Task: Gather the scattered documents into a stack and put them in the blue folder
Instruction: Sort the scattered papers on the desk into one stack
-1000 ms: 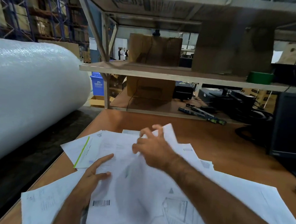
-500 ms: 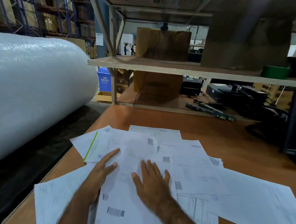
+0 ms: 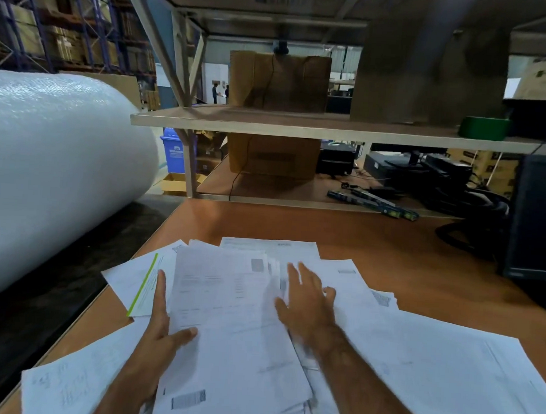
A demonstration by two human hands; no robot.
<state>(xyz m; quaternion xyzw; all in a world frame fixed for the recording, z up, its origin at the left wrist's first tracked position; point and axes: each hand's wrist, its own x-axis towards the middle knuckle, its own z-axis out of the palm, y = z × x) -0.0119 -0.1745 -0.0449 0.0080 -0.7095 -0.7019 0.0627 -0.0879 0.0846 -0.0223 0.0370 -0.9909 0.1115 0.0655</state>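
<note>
A: Which step is this?
B: Gathering. On the worktop (image 3: 390, 246), loose sheets (image 3: 447, 371) fan out around the middle pile (image 3: 233, 316).
A: And the hands?
B: The left hand (image 3: 161, 331) and right hand (image 3: 307, 305) lie flat and spread, squeezing the pile's sides, gripping nothing. Next, pull the outliers in.
A: The blue folder?
B: Not visible.

Left hand (image 3: 161, 331) and right hand (image 3: 307, 305) lie flat, fingers (image 3: 294, 273) spread (palms down)

I see white papers (image 3: 235, 326) with grey print, one green-striped sheet (image 3: 138, 289), an orange-brown desk (image 3: 421, 267), a blue bin (image 3: 172, 152), and green tape (image 3: 482, 127).
</note>
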